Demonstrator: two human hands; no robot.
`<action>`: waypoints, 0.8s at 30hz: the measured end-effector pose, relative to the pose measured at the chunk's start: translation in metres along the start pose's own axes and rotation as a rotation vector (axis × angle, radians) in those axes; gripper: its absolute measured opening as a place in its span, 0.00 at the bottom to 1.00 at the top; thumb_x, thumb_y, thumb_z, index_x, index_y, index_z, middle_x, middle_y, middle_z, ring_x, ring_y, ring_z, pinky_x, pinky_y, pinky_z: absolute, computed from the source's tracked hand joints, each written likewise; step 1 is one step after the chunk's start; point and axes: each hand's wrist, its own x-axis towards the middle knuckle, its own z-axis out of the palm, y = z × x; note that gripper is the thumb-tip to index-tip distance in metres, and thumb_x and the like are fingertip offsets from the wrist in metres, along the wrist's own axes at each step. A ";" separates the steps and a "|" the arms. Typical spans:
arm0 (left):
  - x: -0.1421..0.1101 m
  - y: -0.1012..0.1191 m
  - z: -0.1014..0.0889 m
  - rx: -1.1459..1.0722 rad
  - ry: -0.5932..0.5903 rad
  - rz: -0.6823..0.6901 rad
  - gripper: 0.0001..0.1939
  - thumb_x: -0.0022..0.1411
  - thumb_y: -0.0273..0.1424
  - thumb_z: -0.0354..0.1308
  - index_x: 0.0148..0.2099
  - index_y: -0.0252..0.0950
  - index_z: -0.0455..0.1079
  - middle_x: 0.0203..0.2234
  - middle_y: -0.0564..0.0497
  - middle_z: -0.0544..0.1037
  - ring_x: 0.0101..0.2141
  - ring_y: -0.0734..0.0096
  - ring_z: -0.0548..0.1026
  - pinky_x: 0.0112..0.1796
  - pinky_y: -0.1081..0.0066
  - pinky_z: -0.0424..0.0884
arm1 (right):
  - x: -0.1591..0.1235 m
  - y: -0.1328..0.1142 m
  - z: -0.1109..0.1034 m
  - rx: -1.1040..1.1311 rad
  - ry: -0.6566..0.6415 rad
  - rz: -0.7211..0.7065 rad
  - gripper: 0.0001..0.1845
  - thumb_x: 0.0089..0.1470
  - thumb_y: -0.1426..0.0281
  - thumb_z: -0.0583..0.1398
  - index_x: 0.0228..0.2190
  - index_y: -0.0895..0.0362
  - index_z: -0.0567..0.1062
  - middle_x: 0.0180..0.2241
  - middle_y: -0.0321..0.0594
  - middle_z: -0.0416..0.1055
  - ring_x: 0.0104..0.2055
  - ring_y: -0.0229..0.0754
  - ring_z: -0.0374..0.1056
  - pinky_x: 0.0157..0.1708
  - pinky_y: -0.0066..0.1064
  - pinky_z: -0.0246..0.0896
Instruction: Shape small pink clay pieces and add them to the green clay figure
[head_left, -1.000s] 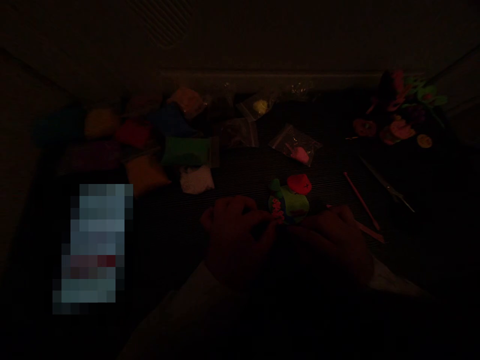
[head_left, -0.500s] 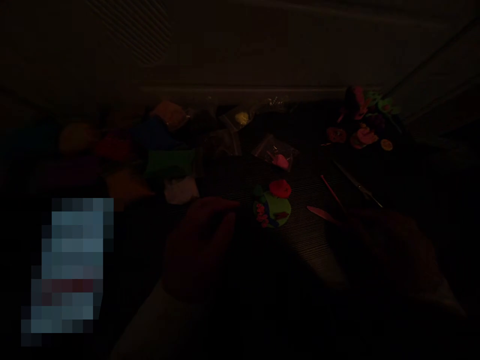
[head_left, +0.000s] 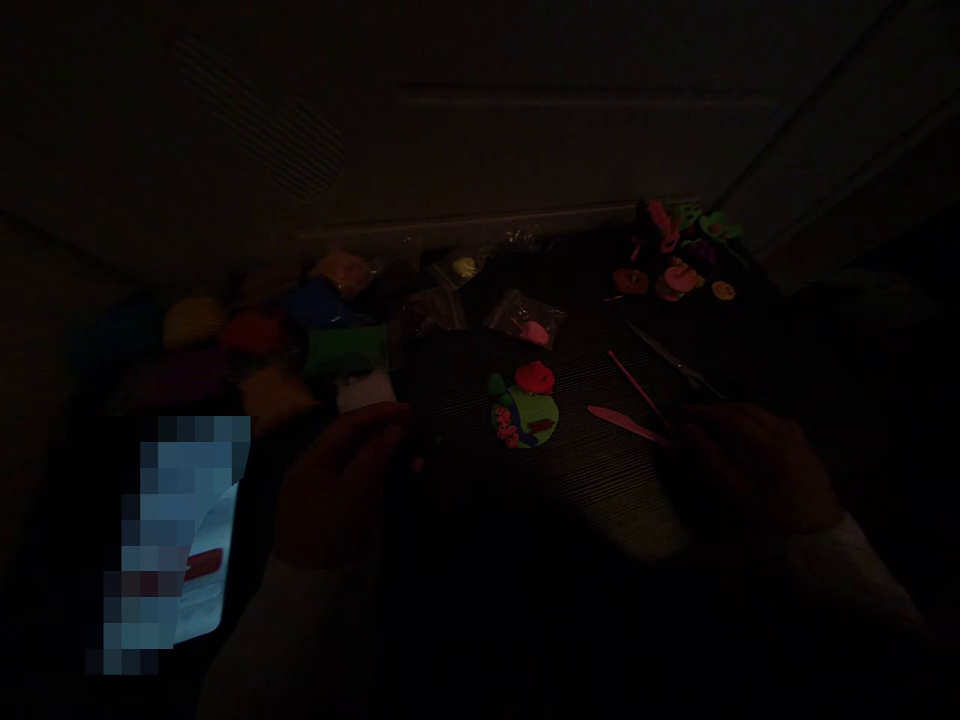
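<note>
In dim light, a small round clay piece [head_left: 538, 415] lies on the dark table between my hands. It has a green base, a blue winding strip, pink blobs, a brown bit and a red cap-like part. My left hand [head_left: 334, 490] is apart from it on the left, fingers stretched forward, a tiny pink bit [head_left: 417, 464] just beside the fingertips. On the right, my right hand [head_left: 765, 465] has its fingertips over the near ends of a pink stick [head_left: 636, 385] and a pink modelling knife [head_left: 622, 421]; whether it grips either is too dark to see.
Packets of coloured clay, a green one [head_left: 346, 350] among them, fill the left back. A clear bag with pink clay [head_left: 532, 328] lies behind the clay piece. Scissors [head_left: 671, 358] and finished clay figures [head_left: 679, 280] are at right. A lit screen [head_left: 202, 600] is at front left.
Both hands have come away from the clay piece, left hand leftward, right hand rightward to the pink tools. The clay piece stays on the table. The view has shifted.
</note>
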 end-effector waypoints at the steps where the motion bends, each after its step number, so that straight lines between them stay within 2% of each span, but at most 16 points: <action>1: -0.003 -0.003 -0.003 0.114 0.018 0.053 0.13 0.49 0.39 0.50 0.37 0.39 0.66 0.34 0.52 0.72 0.33 0.68 0.70 0.33 0.66 0.68 | 0.002 0.001 -0.002 0.001 0.007 0.006 0.13 0.47 0.64 0.54 0.37 0.55 0.69 0.35 0.39 0.69 0.35 0.40 0.65 0.32 0.32 0.58; 3: -0.008 -0.011 -0.008 0.378 -0.068 0.263 0.15 0.50 0.39 0.51 0.40 0.41 0.66 0.37 0.51 0.70 0.39 0.64 0.68 0.40 0.63 0.65 | 0.010 -0.002 -0.004 -0.004 -0.007 0.019 0.13 0.48 0.64 0.54 0.35 0.55 0.70 0.34 0.39 0.69 0.34 0.39 0.65 0.31 0.31 0.58; 5: -0.011 -0.021 -0.011 0.519 -0.076 0.437 0.15 0.50 0.38 0.51 0.40 0.40 0.65 0.38 0.50 0.70 0.40 0.64 0.67 0.42 0.63 0.63 | 0.021 -0.009 -0.004 -0.022 -0.040 0.026 0.13 0.48 0.63 0.52 0.34 0.55 0.70 0.33 0.39 0.69 0.34 0.39 0.65 0.30 0.31 0.57; 8: -0.011 -0.035 -0.012 0.617 -0.098 0.524 0.14 0.51 0.37 0.50 0.41 0.39 0.65 0.37 0.48 0.70 0.38 0.66 0.69 0.40 0.66 0.65 | 0.042 -0.026 0.001 -0.087 -0.158 0.032 0.15 0.49 0.61 0.50 0.33 0.54 0.71 0.32 0.39 0.69 0.31 0.39 0.65 0.25 0.29 0.54; 11: -0.008 -0.043 -0.010 0.681 -0.092 0.564 0.14 0.54 0.37 0.47 0.39 0.37 0.66 0.35 0.48 0.71 0.36 0.67 0.69 0.37 0.67 0.66 | 0.058 -0.040 0.006 -0.167 -0.239 0.112 0.17 0.48 0.58 0.49 0.29 0.56 0.71 0.29 0.41 0.68 0.27 0.39 0.64 0.21 0.28 0.51; 15: -0.007 -0.045 -0.007 0.709 -0.054 0.631 0.15 0.55 0.37 0.45 0.38 0.35 0.67 0.33 0.48 0.71 0.35 0.68 0.69 0.36 0.68 0.66 | 0.066 -0.041 0.007 -0.159 -0.244 0.145 0.15 0.43 0.60 0.53 0.25 0.58 0.70 0.26 0.42 0.67 0.26 0.40 0.63 0.20 0.28 0.52; 18: -0.009 -0.043 -0.005 0.697 -0.017 0.620 0.14 0.54 0.36 0.47 0.40 0.35 0.66 0.33 0.49 0.71 0.34 0.69 0.69 0.36 0.68 0.66 | 0.061 -0.038 -0.005 -0.003 -0.105 0.238 0.11 0.43 0.64 0.55 0.29 0.58 0.69 0.26 0.40 0.68 0.25 0.39 0.64 0.22 0.29 0.55; 21: -0.010 -0.042 -0.004 0.676 0.017 0.614 0.15 0.53 0.35 0.49 0.42 0.36 0.65 0.34 0.49 0.70 0.35 0.70 0.68 0.37 0.69 0.66 | 0.046 -0.044 -0.021 0.251 0.099 0.264 0.17 0.42 0.63 0.57 0.36 0.56 0.68 0.29 0.39 0.69 0.28 0.39 0.65 0.25 0.29 0.59; 23: -0.010 -0.041 -0.004 0.674 0.042 0.626 0.15 0.53 0.35 0.50 0.43 0.35 0.64 0.35 0.49 0.70 0.37 0.69 0.68 0.38 0.69 0.65 | 0.035 -0.053 -0.028 0.509 0.113 0.226 0.14 0.42 0.61 0.57 0.33 0.54 0.68 0.30 0.38 0.69 0.29 0.38 0.65 0.26 0.28 0.61; 24: -0.010 -0.040 -0.004 0.683 0.065 0.651 0.15 0.52 0.34 0.50 0.42 0.35 0.65 0.35 0.48 0.70 0.37 0.68 0.67 0.38 0.68 0.65 | 0.030 -0.059 -0.029 0.627 0.081 0.213 0.11 0.43 0.62 0.57 0.31 0.54 0.69 0.30 0.37 0.69 0.30 0.37 0.66 0.26 0.27 0.62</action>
